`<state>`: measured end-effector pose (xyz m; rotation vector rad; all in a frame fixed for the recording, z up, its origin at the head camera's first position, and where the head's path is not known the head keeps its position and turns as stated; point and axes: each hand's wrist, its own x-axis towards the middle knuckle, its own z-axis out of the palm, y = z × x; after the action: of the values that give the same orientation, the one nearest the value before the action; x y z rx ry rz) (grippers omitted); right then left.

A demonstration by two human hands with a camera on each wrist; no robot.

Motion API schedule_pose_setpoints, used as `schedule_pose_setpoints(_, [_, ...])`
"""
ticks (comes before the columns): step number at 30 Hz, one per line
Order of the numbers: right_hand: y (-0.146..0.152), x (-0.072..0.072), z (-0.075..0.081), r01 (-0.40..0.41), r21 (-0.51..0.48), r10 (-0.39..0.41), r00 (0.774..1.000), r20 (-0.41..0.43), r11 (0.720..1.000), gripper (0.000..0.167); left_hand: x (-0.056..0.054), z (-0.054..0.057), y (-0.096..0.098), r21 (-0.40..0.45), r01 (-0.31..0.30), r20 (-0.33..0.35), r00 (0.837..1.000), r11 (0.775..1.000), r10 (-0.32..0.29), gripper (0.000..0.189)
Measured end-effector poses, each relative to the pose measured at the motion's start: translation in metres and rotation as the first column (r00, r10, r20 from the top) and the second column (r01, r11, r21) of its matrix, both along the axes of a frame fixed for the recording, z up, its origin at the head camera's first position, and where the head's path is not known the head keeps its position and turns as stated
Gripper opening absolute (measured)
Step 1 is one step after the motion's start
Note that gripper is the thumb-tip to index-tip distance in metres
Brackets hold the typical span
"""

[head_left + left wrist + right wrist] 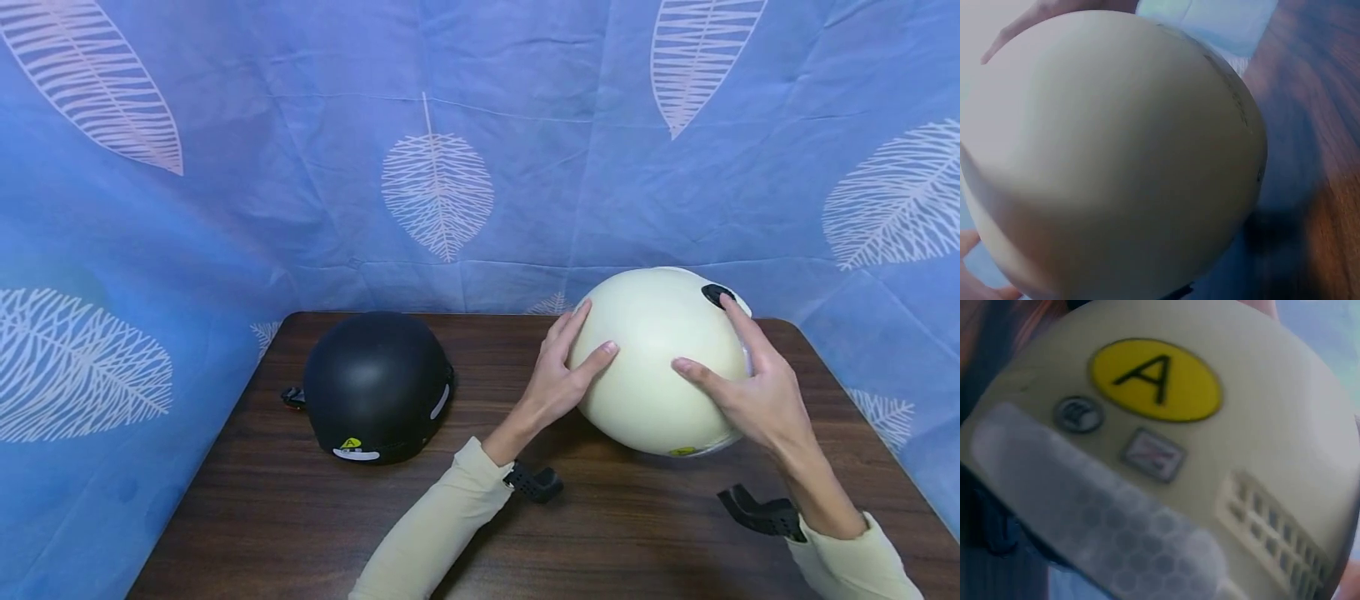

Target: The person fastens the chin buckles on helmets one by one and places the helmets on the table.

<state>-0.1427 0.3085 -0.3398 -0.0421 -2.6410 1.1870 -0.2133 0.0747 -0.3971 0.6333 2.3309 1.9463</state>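
Observation:
A cream-white helmet (648, 367) is gripped between both hands at the right side of the table. My left hand (557, 377) holds its left side, thumb across the shell. On the other side, my right hand (767, 398) grips the helmet with its index finger by a black round fitting (717, 294). The right wrist view shows a yellow oval sticker (1157, 380) marked A, a pale reflective strip (1097, 503) and a slotted vent (1275, 540). Smooth shell fills most of the left wrist view. The helmet is tilted; its inside is hidden.
A matte black helmet (375, 379) stands on the left part of the dark wooden table (600, 517), with a black buckle (292, 397) sticking out on its left. Blue cloth (525, 183) with white leaf prints hangs behind the table and at its sides.

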Motion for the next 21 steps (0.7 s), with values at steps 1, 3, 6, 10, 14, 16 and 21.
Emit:
schedule_pose_setpoints(1, [0.002,0.000,-0.001,0.006,-0.019,-0.006,1.000,-0.006,1.000,0.090,-0.001,-0.001,-0.001,0.021,0.012,-0.004,1.000,1.000,-0.012,0.066])
schedule_pose_setpoints(3, [0.006,-0.001,-0.004,0.008,-0.050,-0.010,1.000,-0.023,0.999,0.088,-0.003,-0.004,-0.002,0.061,0.032,-0.004,0.999,0.998,-0.032,0.062])
schedule_pose_setpoints(6, [0.013,-0.003,-0.008,0.009,-0.075,-0.013,0.999,-0.041,0.997,0.084,-0.007,-0.008,-0.003,0.100,0.055,-0.004,0.998,0.993,-0.055,0.060])
schedule_pose_setpoints(10, [0.021,-0.008,-0.015,0.020,-0.127,-0.024,0.999,-0.029,0.992,0.074,-0.011,-0.014,-0.003,0.149,0.073,0.039,0.996,0.986,-0.080,0.061])
schedule_pose_setpoints(14, [0.028,-0.011,-0.024,-0.021,-0.244,0.015,0.999,-0.028,0.970,0.067,-0.013,-0.017,0.000,0.204,0.113,0.097,0.986,0.972,-0.135,0.066])
schedule_pose_setpoints(16, [0.030,-0.013,-0.028,-0.073,-0.344,0.063,0.997,-0.040,0.936,0.066,-0.013,-0.017,0.003,0.199,0.130,0.103,0.983,0.971,-0.153,0.069])
schedule_pose_setpoints(21, [0.034,-0.015,-0.035,-0.188,-0.537,0.170,0.982,-0.083,0.823,0.066,-0.012,-0.012,0.009,0.151,0.104,0.063,0.991,0.983,-0.114,0.076])
